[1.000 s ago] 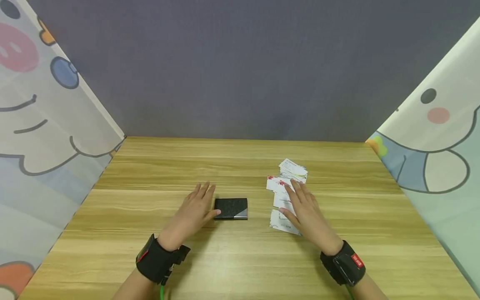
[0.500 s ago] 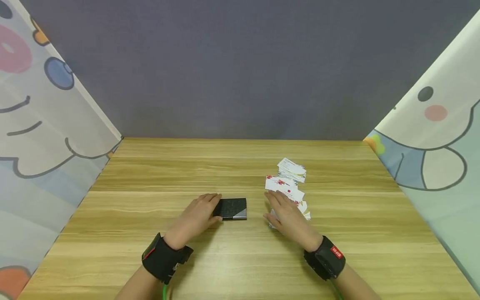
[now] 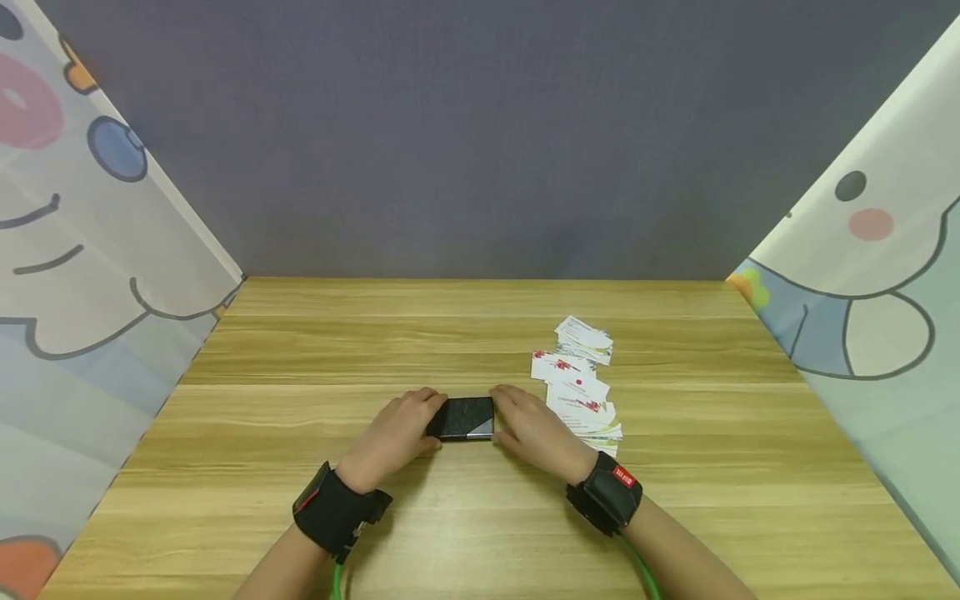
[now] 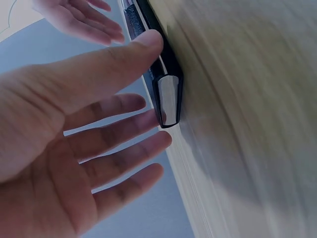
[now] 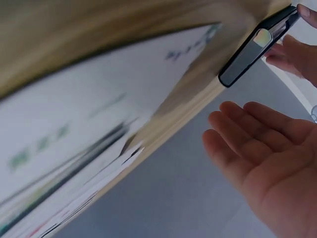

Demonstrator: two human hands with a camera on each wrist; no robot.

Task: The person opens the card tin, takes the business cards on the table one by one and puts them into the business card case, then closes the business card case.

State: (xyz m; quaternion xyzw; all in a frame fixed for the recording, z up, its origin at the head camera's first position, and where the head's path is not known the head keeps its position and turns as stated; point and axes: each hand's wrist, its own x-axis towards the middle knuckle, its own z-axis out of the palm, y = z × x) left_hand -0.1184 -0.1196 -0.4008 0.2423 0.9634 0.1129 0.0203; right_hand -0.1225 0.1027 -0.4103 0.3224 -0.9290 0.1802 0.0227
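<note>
A flat black card case (image 3: 459, 417) with a silver corner lies on the wooden table in front of me. My left hand (image 3: 393, 433) holds its left end; in the left wrist view the thumb is on the near long edge of the case (image 4: 167, 54) and fingers reach round the far side. At the right end is my right hand (image 3: 538, 432), its fingers extended. The right wrist view shows this hand (image 5: 267, 153) with a small gap to the case; firm contact cannot be made out. Overlapping business cards (image 3: 576, 408) lie just right of it.
The cards run in a loose column away from me, with more white cards (image 3: 585, 337) at the far end. A grey panel (image 3: 480, 142) stands behind the table (image 3: 337, 333). Cartoon-printed sheets (image 3: 900, 292) flank both sides.
My right hand has moved left from over the cards to the right end of the case, uncovering the cards. My left hand has come in from beside the case and now holds its left end.
</note>
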